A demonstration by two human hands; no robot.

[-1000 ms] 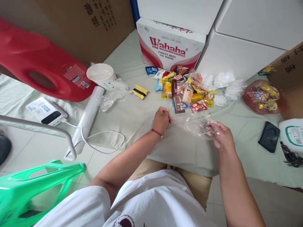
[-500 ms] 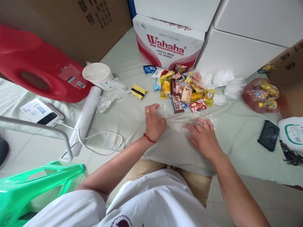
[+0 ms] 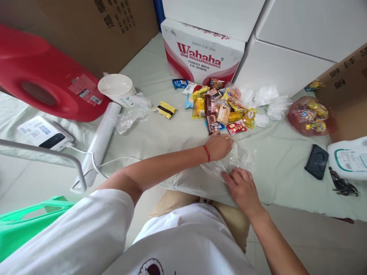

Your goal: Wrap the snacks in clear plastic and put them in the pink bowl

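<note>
A crinkled piece of clear plastic film [image 3: 243, 154] lies on the cloth at the front of the surface; whether it is a bag or a sheet I cannot tell. My left hand [image 3: 219, 146], with a red string bracelet at the wrist, reaches across to its far side, fingers bent down and closed on it. Nearer to me, my right hand [image 3: 241, 185] pinches its near edge between thumb and fingers. Just beyond my left hand is a pile of wrapped snacks [image 3: 222, 110], with a red packet [image 3: 236, 127] at its front.
Bunched clear plastic [image 3: 266, 95] lies right of the pile, beside a reddish bowl [image 3: 295, 124] with snacks. A phone [image 3: 316, 162] rests at right. Leftward are a yellow packet [image 3: 165, 110], a white cup [image 3: 117, 89], a plastic roll [image 3: 101, 135] and a red jug [image 3: 54, 80]. A Wahaba-style water carton [image 3: 200, 53] stands behind.
My left hand has moved right and come over the far side of the film, near the red packet. My right hand has drawn back toward me, and the film has shifted between them.
</note>
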